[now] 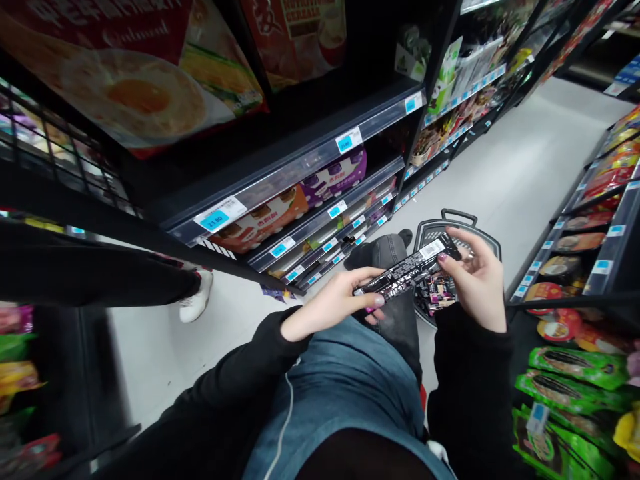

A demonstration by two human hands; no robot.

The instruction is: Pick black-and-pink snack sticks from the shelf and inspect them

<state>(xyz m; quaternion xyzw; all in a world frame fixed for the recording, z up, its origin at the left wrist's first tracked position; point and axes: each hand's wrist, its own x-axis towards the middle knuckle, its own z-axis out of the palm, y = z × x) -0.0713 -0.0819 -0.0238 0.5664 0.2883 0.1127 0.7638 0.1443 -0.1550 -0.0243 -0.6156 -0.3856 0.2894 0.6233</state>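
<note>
A long black snack packet [407, 268] with white print and a barcode label is held level between both hands, in front of my body in a shop aisle. My left hand [333, 307] pinches its near end, fingers closed round it. My right hand [477, 277] grips the far end, fingers curled over the top. Right behind the packet, on the floor, stands a dark shopping basket [487, 241] with a few small packets inside.
Dark shelves [300, 170] with price tags and boxed goods run along the left. More shelves with green and red packets [575, 363] line the right. Another person's white shoe [196, 301] and dark leg show at the left. Pale floor [520, 167] stretches ahead.
</note>
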